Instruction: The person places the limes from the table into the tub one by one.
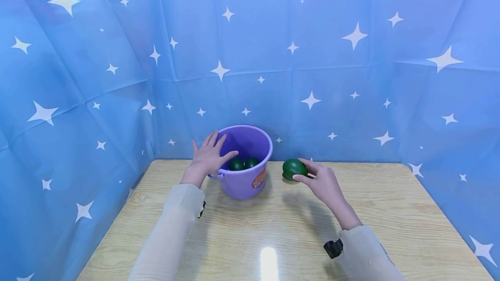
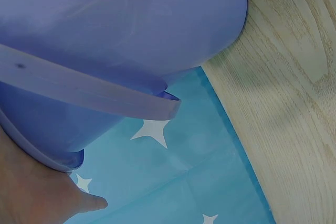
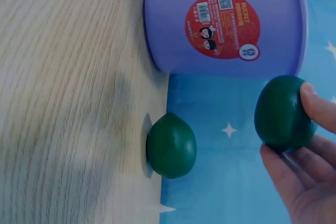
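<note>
A purple bucket [image 1: 239,184] stands at the back of the wooden table, with two dark green limes [image 1: 236,164] visible inside. My left hand [image 1: 208,158] is at the left side of its rim, fingers spread and straight. Low in the left wrist view, part of that hand [image 2: 42,195] shows against the bucket rim. To the right of the bucket, my right hand [image 1: 322,181] pinches a glossy green lime [image 3: 283,114] between thumb and fingers, above the table. Another lime [image 3: 171,145] with a pointed tip sits on the tabletop below it, mostly hidden in the head view.
The bucket's handle [image 2: 89,87] hangs along its outer side. A red round label [image 3: 222,25] marks the bucket wall. Blue cloth with white stars [image 1: 258,47] rises behind and beside the light wooden table [image 1: 234,237].
</note>
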`<action>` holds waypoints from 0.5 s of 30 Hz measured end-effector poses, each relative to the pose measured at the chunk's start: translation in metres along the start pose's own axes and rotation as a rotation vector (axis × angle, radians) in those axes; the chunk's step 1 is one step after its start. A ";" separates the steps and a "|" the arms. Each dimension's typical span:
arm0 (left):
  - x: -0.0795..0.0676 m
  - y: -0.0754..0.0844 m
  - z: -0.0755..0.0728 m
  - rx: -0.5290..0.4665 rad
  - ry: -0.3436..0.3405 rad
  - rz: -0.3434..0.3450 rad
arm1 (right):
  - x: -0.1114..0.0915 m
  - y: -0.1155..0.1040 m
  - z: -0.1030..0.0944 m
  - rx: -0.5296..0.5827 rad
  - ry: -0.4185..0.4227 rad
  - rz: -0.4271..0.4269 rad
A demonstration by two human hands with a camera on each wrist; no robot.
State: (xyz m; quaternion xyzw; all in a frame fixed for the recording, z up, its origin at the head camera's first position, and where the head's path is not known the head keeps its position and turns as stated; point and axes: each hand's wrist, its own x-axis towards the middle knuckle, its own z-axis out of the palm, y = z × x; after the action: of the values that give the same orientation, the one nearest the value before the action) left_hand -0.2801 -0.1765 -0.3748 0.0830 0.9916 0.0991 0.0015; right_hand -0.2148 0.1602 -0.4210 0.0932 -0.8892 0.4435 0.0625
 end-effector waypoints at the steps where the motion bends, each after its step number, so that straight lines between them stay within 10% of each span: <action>1: 0.000 0.000 0.000 0.000 0.000 0.000 | 0.000 0.000 0.000 0.000 0.000 -0.001; 15: -0.001 0.001 0.000 0.006 0.006 0.000 | -0.001 -0.006 -0.001 -0.005 0.009 -0.015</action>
State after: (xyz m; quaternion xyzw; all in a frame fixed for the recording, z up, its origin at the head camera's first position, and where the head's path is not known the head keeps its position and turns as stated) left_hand -0.2794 -0.1762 -0.3744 0.0826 0.9919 0.0965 -0.0016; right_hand -0.2121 0.1576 -0.4158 0.0978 -0.8893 0.4412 0.0702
